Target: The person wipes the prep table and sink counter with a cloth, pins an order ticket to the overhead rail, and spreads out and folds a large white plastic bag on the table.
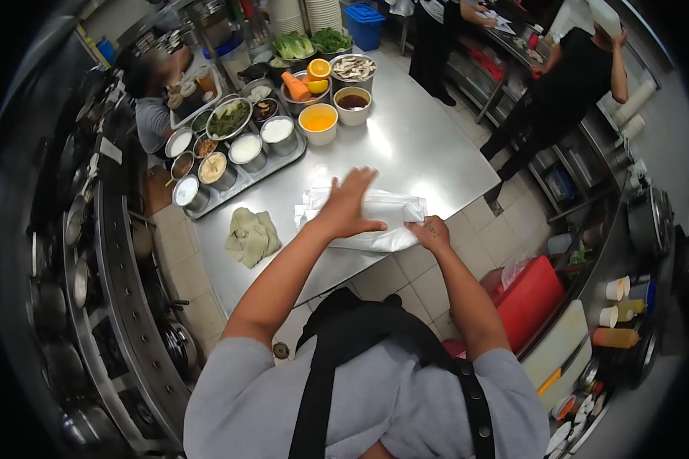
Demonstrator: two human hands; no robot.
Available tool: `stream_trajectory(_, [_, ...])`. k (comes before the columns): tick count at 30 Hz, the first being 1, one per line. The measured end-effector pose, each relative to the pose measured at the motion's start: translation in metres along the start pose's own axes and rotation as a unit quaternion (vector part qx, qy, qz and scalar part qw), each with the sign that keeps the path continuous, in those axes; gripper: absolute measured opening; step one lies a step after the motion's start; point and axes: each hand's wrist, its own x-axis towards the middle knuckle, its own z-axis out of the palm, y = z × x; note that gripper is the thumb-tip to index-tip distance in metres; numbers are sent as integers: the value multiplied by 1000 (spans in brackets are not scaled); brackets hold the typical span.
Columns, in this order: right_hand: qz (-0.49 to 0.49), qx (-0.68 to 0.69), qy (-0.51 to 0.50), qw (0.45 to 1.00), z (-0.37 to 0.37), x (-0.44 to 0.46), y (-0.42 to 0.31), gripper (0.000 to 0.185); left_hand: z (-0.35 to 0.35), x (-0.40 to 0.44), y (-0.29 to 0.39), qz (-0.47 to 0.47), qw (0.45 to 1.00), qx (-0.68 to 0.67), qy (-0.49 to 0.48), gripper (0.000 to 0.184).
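A white plastic bag [383, 205] lies on the steel table [402, 145] near its front edge, folded or bunched in a long shape. My left hand [347, 205] is over the bag's left part, with its fingers spread and the thumb pointing right. At the bag's right end, my right hand [432, 232] pinches its edge between thumb and fingers. To the left of the bag sits a crumpled pale green cloth [252, 236], touched by neither hand.
A tray [256, 180] of metal containers stands at the table's left. Tubs of orange liquid [318, 122] and dark liquid [353, 105] are behind. A co-worker [157, 96] is at the left, others at the upper right. A red bin [524, 302] stands right of me.
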Motion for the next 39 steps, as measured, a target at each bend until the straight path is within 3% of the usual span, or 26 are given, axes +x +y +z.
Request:
stream_trajectory(2, [-27,-6,39,999,-3,-1,-1,57,48,25,-31,-97,983,91,-127,104])
stream_trajectory(4, [-56,10,121,991,2,-11,5,58,60,41,-56,-172,961,45,-211,103])
stream_trajectory(5, [3,6,46,999,-21,-30,-22,47,58,43,-55,-173,963,58,-198,103])
stream_trajectory(6, [-75,-20,153,985,-26,-41,-34,43,56,42,-55,-176,964,72,-187,103])
stream_trajectory(8, [-222,-66,350,908,-19,-66,-45,40,56,37,-59,-194,960,74,-186,102])
stream_trajectory(12, [-460,-75,163,870,13,-108,-59,59,72,33,-82,-244,956,-2,-165,100])
stream_trajectory(17, [-450,-67,85,886,34,-106,-58,68,80,7,-84,-298,941,-110,-113,96])
stream_trajectory(18, [-457,-71,82,883,39,-101,-51,69,81,-4,-78,-292,952,-88,-36,92])
stream_trajectory(20, [-481,-67,60,872,40,-95,-44,68,80,-26,-52,-272,954,-48,115,86])
stream_trajectory(21, [-494,-67,50,865,39,-90,-39,68,69,-33,-39,-168,967,-31,188,59])
stream_trajectory(22, [-499,-74,49,862,40,-85,-33,66,62,-35,-41,-49,988,56,133,53])
stream_trajectory(24, [-511,-87,42,854,44,-79,-22,62,47,-44,-56,186,957,222,15,48])
stream_trajectory(25, [-517,-76,40,852,43,-79,-17,59,44,-49,-60,182,970,148,-72,52])
stream_trajectory(27, [-532,-56,37,844,40,-76,-10,53,33,-60,-68,167,962,149,-156,55])
stream_trajectory(30, [-495,36,-16,868,34,-69,-12,50,35,-74,-80,132,962,122,-207,56])
stream_trajectory(33, [-372,19,-37,927,48,-43,-12,52,52,-79,-86,68,973,44,-218,80])
stream_trajectory(36, [-180,111,-84,974,18,-37,-67,59,105,-89,-123,-22,988,-137,-70,76])
stream_trajectory(37, [-152,118,-89,977,16,-33,-77,60,111,-89,-111,-121,950,-286,21,72])
stream_trajectory(39, [-96,133,-100,981,15,-24,-90,63,103,-78,-95,-180,910,-366,73,67])
